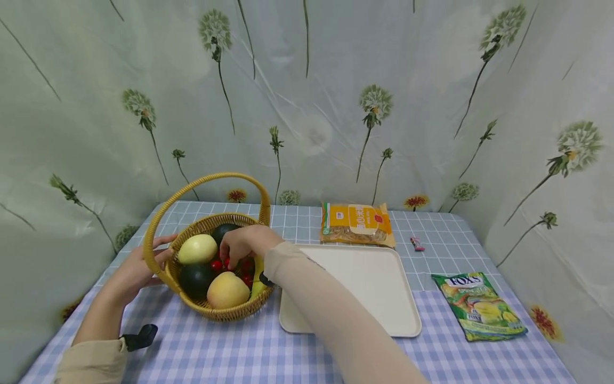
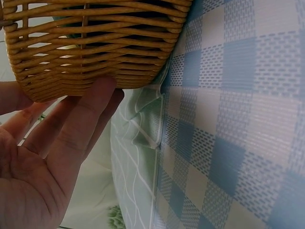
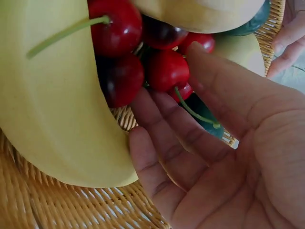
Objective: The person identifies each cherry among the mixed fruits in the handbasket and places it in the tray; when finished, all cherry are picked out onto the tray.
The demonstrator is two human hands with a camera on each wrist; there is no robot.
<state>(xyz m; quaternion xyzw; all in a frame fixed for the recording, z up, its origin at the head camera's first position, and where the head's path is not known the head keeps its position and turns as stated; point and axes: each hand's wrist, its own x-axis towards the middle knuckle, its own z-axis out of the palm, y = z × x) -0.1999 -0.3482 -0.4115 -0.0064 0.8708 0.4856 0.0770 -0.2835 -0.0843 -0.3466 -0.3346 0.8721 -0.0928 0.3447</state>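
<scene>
A woven basket (image 1: 225, 314) with a tall arched handle stands at the left of the table. My right hand (image 1: 242, 242) reaches into it, and in the right wrist view its thumb and fingers pinch a red cherry (image 3: 167, 70) with a green stem. Other cherries (image 3: 116, 26) lie around it, beside a yellow banana (image 3: 57, 105). A peach (image 1: 228, 290), a pale yellow fruit (image 1: 198, 249) and a dark green fruit (image 1: 196, 281) also fill the basket. My left hand (image 2: 52, 143) touches the basket's outer side with extended fingers.
Right of the basket is a cream tray (image 1: 369, 288), partly hidden by my right forearm. Behind it lies an orange food packet (image 1: 357, 224). A small pink wrapped item (image 1: 417, 244) and a green FOX'S bag (image 1: 479, 306) lie farther right. A patterned curtain hangs behind the table.
</scene>
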